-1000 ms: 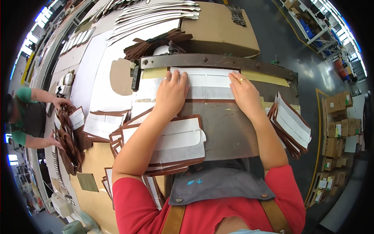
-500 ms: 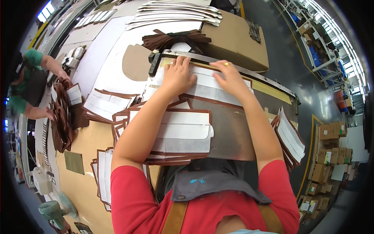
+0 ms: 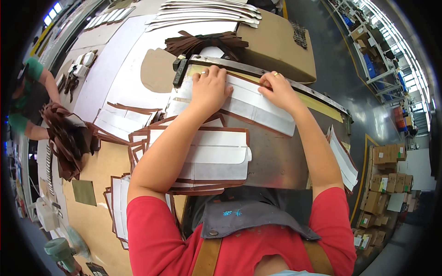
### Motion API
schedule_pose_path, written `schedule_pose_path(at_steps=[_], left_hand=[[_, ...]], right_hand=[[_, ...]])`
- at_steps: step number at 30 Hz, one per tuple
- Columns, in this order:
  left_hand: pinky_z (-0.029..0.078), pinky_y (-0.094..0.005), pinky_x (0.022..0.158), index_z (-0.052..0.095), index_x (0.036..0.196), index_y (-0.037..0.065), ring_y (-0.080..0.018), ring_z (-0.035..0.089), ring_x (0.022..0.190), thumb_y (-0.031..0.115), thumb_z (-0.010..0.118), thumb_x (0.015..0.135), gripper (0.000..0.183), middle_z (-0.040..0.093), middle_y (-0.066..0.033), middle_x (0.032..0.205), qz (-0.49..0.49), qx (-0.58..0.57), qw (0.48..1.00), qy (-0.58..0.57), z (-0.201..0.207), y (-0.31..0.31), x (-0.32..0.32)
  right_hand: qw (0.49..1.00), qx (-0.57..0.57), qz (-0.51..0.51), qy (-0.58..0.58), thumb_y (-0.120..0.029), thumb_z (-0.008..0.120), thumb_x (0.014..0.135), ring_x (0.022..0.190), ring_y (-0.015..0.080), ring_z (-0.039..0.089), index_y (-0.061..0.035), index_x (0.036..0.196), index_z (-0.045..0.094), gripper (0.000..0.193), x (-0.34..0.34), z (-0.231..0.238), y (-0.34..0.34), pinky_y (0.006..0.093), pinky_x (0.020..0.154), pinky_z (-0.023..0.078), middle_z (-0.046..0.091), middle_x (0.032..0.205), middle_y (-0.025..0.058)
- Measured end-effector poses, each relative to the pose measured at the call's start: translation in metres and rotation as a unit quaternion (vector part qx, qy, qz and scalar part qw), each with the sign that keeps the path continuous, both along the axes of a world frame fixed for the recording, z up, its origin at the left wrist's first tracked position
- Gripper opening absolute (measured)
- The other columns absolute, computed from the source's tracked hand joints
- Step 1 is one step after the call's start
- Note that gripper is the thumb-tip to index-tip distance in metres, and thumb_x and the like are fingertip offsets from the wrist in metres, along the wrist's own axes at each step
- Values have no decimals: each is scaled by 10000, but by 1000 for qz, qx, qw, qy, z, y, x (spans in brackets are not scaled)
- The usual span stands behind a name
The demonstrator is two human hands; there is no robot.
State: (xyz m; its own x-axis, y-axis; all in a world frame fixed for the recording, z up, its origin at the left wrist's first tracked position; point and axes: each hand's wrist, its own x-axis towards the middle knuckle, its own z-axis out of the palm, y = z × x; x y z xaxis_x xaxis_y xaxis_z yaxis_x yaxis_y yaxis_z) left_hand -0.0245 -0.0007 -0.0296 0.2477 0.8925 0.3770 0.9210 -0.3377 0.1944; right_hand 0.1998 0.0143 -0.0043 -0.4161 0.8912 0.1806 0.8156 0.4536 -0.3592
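Observation:
A long white panel with brown edging (image 3: 260, 106) lies slanted on the grey metal plate (image 3: 281, 158), in front of a metal straightedge bar (image 3: 248, 69). My left hand (image 3: 209, 89) rests on the panel's left end, fingers stretched out toward the bar, thumb pointing right. My right hand (image 3: 280, 93) has its fingers bent and pinched at the panel's far edge, close to the bar. Nearer to me, between my forearms, sits a stack of similar brown-edged white panels (image 3: 214, 154); my left forearm partly covers it.
More white panels (image 3: 343, 161) lie at the right edge, others (image 3: 120, 207) at left. Behind the bar are a bundle of brown strips (image 3: 205, 43) and a cardboard box (image 3: 281, 43). At far left a co-worker's hands hold a brown bunch of pieces (image 3: 69, 138).
The panel's right end has swung toward me, away from the bar. My right hand has gone from spread fingers to a pinch, slightly rightward. The co-worker's brown bunch has shifted.

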Motion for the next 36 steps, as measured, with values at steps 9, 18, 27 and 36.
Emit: schedule_pose_path(at_steps=[9, 18, 27, 36], left_hand=[[442, -249, 703, 424, 1265, 71, -119, 540, 830, 20, 562, 839, 451, 588, -69, 972, -149, -243, 815, -504, 24, 3, 6], [402, -219, 639, 444, 1228, 62, -75, 487, 753, 14, 563, 834, 414, 526, -1, 847, -105, -236, 765, -590, 23, 10, -3], [427, -254, 679, 417, 1274, 62, -123, 505, 805, 50, 597, 822, 487, 543, -55, 932, -89, -264, 781, -559, 30, 7, -5], [259, -417, 993, 464, 1278, 103, -287, 429, 1161, 99, 608, 823, 477, 493, -116, 1237, -150, 175, 940, -251, 42, -8, 10]], right_hand=[[948, -169, -12, 268, -211, 598, 883, 755, 63, 473, -25, 1007, 594, 224, -3, 30, -16, 221, 675, 405, 564, 886, -18], [927, -228, -73, 288, -228, 500, 938, 834, 101, 582, 20, 976, 649, 293, 19, 40, -24, 247, 765, 452, 657, 874, 25], [952, -201, -62, 224, -187, 528, 932, 768, 52, 524, 3, 957, 641, 223, 18, 32, -29, 230, 709, 437, 625, 867, -27], [725, -171, -193, 638, -222, 547, 918, 658, 125, 615, 10, 965, 554, 237, 18, 17, -57, 227, 563, 484, 638, 797, 85]])
